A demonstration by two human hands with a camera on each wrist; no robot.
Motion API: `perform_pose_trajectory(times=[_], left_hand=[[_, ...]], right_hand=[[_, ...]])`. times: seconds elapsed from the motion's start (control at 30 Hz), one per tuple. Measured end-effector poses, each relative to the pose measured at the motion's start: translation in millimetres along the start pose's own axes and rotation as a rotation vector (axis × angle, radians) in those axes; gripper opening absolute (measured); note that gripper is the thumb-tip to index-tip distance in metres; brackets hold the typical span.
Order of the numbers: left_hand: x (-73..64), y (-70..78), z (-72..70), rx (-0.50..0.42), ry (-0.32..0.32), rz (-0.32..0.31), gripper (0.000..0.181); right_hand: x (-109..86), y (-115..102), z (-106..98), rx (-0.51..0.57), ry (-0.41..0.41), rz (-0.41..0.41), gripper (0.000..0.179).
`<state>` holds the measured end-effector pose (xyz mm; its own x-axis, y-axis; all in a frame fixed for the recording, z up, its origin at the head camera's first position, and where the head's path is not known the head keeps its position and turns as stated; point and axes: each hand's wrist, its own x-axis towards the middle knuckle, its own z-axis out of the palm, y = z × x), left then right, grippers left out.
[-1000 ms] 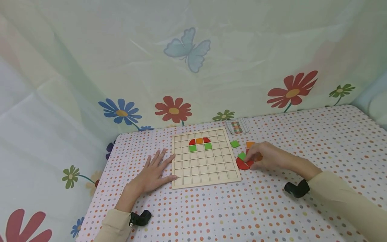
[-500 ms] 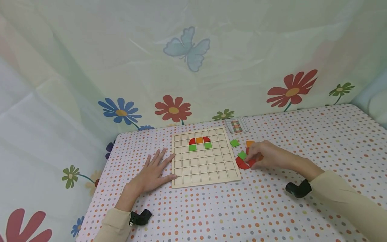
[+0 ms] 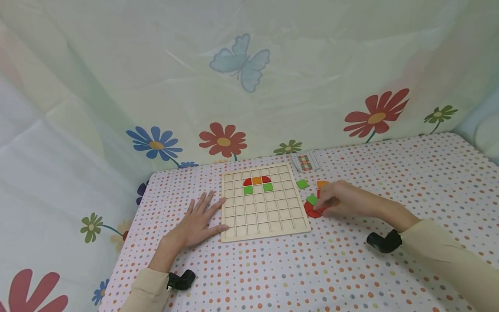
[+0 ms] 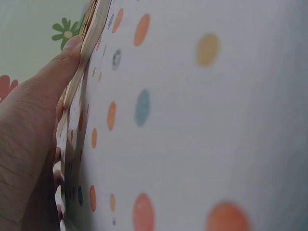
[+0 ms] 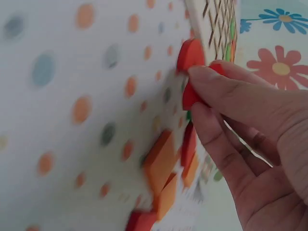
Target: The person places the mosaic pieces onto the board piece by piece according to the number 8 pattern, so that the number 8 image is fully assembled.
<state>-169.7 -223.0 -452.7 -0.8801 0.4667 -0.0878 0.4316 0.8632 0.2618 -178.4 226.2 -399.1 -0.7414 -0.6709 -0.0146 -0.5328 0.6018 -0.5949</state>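
Note:
My left hand lies flat with spread fingers beside the wooden grid board; in the head view its thumb and a fingertip touch the board's left edge. In the left wrist view the thumb presses on that edge. My right hand, right of the board, pinches a red curved-edge tile between thumb and fingers. Close by on the cloth lie another red tile and a green square tile. On the board sit red, orange and green tiles forming an arch.
A printed pattern card lies behind the board's right corner. A green tile and an orange tile rest right of the board, with more orange tiles beneath the right hand. Dotted cloth covers the table.
My right hand stays over the loose tiles, its fingers shifting slightly; the red tile under them moved a little right, then back left. My left hand has kept its place.

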Motion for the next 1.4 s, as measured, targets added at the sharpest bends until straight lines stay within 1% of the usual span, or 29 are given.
perform_pose_trajectory(times=[0.1,0.23,0.33,0.5,0.6,0.67,0.77,0.83,1.0,1.2,1.4], left_hand=[[0.0,-0.4,-0.6,-0.005,-0.002,0.002,0.086],[-0.4,-1.3,-0.7,-0.008,0.003,-0.002,0.086],[-0.5,-2.1,0.0,-0.007,-0.005,-0.004,0.086],[0.1,-1.1,1.0,-0.016,-0.028,-0.002,0.086],[-0.2,-0.6,0.9,-0.021,-0.025,0.001,0.085],[-0.7,-0.7,1.1,-0.019,-0.026,0.001,0.085],[-1.5,-0.9,1.2,-0.015,-0.032,-0.002,0.085],[-1.8,-0.7,1.0,-0.017,-0.032,-0.004,0.085],[-0.6,-0.4,-0.7,-0.021,-0.028,-0.008,0.085],[1.2,-1.4,-1.5,-0.012,-0.029,-0.021,0.085],[0.8,-2.3,-0.9,-0.009,-0.023,-0.015,0.085]], right_hand=[[11.0,-9,1,0.007,0.019,-0.025,0.020],[34.9,-22,8,0.026,0.075,-0.058,0.018],[57.6,-31,18,0.067,0.108,-0.097,0.018],[95.9,-43,39,0.131,0.133,-0.159,0.019],[114.6,-48,50,0.167,0.157,-0.187,0.020],[124.2,-48,57,0.194,0.176,-0.192,0.019],[134.1,-46,66,0.222,0.193,-0.177,0.018],[138.3,-45,68,0.240,0.189,-0.147,0.018],[145.6,-44,64,0.236,0.137,-0.093,0.019],[154.9,-48,54,0.151,0.058,-0.125,0.017],[161.0,-50,52,0.106,0.004,-0.146,0.017]])
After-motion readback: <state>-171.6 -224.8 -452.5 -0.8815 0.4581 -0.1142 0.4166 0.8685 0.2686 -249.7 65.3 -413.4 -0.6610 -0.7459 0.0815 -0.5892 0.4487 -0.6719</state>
